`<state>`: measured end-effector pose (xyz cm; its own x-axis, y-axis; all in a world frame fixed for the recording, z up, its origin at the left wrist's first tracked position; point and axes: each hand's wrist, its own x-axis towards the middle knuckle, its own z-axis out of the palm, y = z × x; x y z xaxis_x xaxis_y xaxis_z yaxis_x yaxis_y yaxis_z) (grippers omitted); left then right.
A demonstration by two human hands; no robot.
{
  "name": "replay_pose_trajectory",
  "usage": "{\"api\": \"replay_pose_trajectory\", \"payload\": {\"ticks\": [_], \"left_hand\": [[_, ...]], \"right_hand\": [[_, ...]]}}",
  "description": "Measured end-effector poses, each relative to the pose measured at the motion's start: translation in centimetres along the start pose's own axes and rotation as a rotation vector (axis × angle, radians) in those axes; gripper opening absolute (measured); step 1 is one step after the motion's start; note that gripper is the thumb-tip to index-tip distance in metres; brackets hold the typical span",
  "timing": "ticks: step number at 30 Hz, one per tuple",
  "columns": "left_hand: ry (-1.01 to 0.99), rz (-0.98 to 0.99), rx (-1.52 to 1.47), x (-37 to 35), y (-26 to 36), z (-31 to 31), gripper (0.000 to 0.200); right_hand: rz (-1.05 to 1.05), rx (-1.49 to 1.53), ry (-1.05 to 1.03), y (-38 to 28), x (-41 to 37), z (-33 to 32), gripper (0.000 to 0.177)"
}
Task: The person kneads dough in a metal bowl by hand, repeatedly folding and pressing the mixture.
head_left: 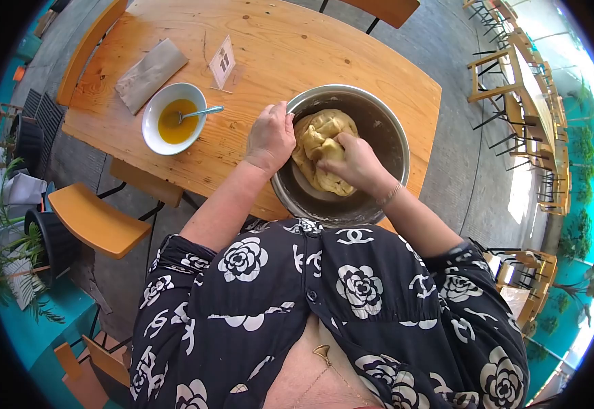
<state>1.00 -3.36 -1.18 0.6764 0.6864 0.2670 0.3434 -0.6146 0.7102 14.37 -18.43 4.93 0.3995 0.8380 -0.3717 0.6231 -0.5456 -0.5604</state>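
A large metal bowl [396, 146] stands at the table's front edge with a lump of yellow dough [307, 153] inside. My left hand [271, 136] is closed on the bowl's left rim. Inside the bowl, my right hand [355, 161] grips the dough, its fingers curled into the folded top. Part of the dough is hidden under that hand. To the left sits a white bowl [148, 126] of orange-yellow liquid [174, 129], with a spoon [201, 112] resting in it.
Behind the white bowl lies a folded brown paper [150, 73] on the wooden table [276, 54]. A number stand [223, 63] is beside it. Chairs [99, 219] surround the table, and potted plants [34, 249] stand at the left.
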Motion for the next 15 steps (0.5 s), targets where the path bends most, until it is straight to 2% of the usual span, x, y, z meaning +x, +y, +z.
{"api": "replay_pose_trajectory", "payload": {"ticks": [3, 4, 7, 10, 13, 15], "left_hand": [[0.027, 0.005, -0.026, -0.2, 0.5, -0.1, 0.021], [0.026, 0.006, -0.027, -0.1, 0.7, -0.1, 0.021], [0.006, -0.002, -0.028, 0.1, 1.0, -0.2, 0.020], [0.031, 0.021, -0.015, -0.1, 0.9, -0.1, 0.019], [0.052, 0.036, -0.009, -0.1, 0.9, -0.1, 0.018], [0.053, 0.035, -0.012, -0.2, 1.0, 0.0, 0.017]], "right_hand": [[-0.274, -0.314, 0.029, 0.1, -3.5, -1.0, 0.079], [-0.095, -0.270, -0.243, -1.4, -4.0, -2.5, 0.089], [-0.414, -0.458, 0.011, 1.6, -3.5, 0.3, 0.079], [-0.496, -0.762, 0.122, 1.6, -0.7, 3.2, 0.060], [-0.424, -0.614, 0.076, 0.9, 0.6, 3.9, 0.039], [-0.332, -0.445, 0.032, 0.7, 1.4, 3.8, 0.033]]}}
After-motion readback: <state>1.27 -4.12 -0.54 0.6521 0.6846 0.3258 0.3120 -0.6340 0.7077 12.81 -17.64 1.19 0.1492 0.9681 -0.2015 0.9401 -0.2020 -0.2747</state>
